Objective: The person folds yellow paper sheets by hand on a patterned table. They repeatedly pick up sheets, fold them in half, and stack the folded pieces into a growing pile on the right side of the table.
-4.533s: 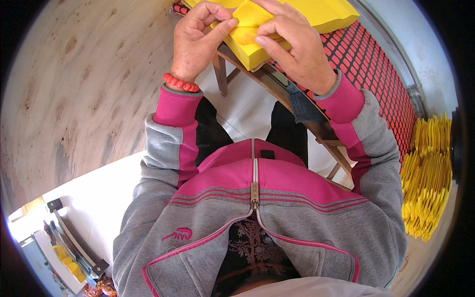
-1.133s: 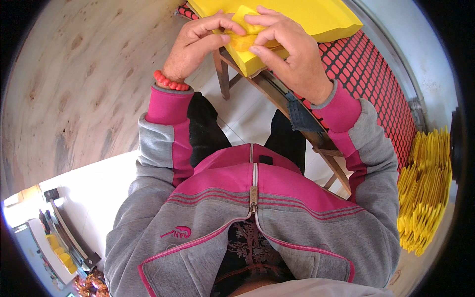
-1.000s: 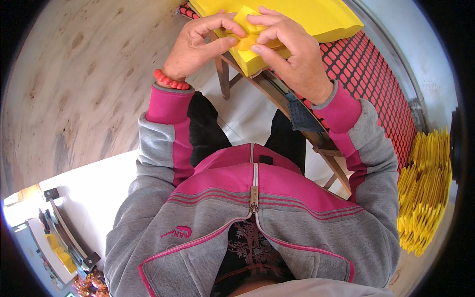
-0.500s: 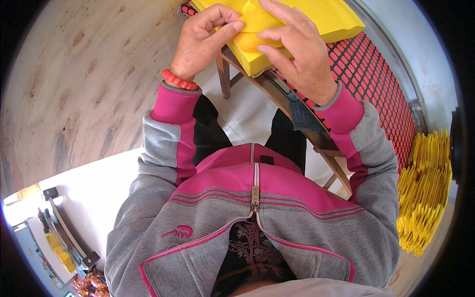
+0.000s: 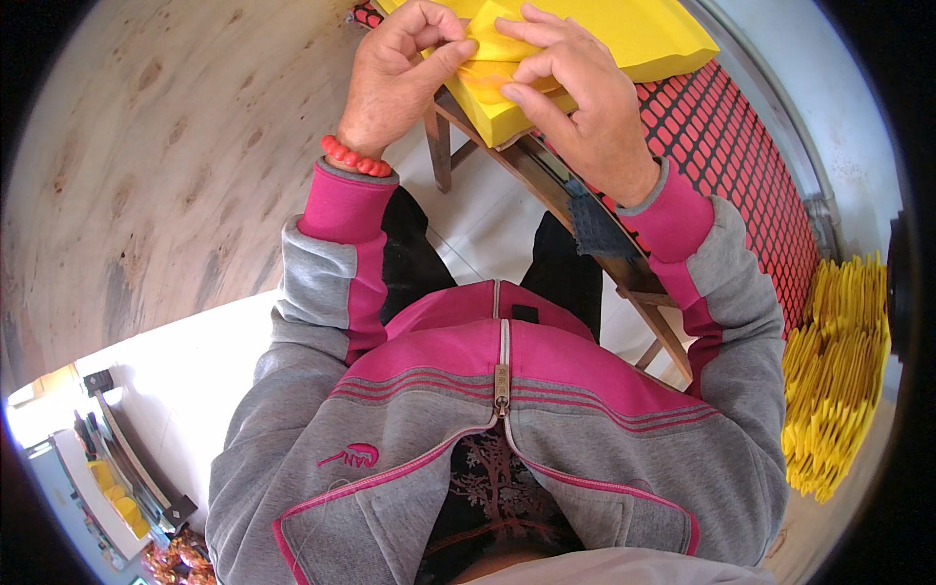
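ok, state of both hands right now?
Left hand: closed, pinching a folded yellow sheet between thumb and index finger.
Right hand: loosely curled at the same sheet; can't tell whether it grips.

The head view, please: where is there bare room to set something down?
The red patterned surface shows bare between yellow stack, right sleeve and wall; the wooden panel, left of the left hand. That and the right hand crowd the stack's near end.

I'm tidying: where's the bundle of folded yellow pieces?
In the head view, the yellow bundle is at far right, beside the lower end of the red-black cover.
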A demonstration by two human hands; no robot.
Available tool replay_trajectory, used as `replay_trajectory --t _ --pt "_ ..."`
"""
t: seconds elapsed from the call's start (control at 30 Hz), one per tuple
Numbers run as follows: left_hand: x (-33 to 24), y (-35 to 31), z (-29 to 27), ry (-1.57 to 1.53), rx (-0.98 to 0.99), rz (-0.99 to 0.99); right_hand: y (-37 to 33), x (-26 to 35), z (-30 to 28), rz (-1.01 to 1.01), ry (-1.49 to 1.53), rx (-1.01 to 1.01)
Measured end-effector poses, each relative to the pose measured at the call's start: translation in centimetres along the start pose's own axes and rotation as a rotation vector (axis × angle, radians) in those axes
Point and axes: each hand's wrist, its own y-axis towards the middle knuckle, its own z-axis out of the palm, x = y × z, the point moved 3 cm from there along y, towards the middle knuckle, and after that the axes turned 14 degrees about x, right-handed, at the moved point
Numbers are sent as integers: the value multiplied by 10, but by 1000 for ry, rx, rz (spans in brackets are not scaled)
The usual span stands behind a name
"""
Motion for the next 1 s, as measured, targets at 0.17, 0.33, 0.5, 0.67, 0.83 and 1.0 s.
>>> replay_trajectory --t 0.17,0.33,0.5,0.67,0.83,1.0 --pt "-9 -1 1 123 107 -83 -1 -1 -2 14 55 -4" --pt "-20 -2 -2 92 193 -166 -2 -2 -2 20 54 -11" --pt "-24 -1 1 66 221 -148 -3 -1 -1 28 55 -18" --pt "-23 -1 1 122 237 -160 -4 -1 -1 22 38 -25" --pt "-22 0 1 175 241 -151 -5 0 -2 23 18 -23" --pt "-21 0 0 183 250 -141 -5 0 -2 16 0 -26"
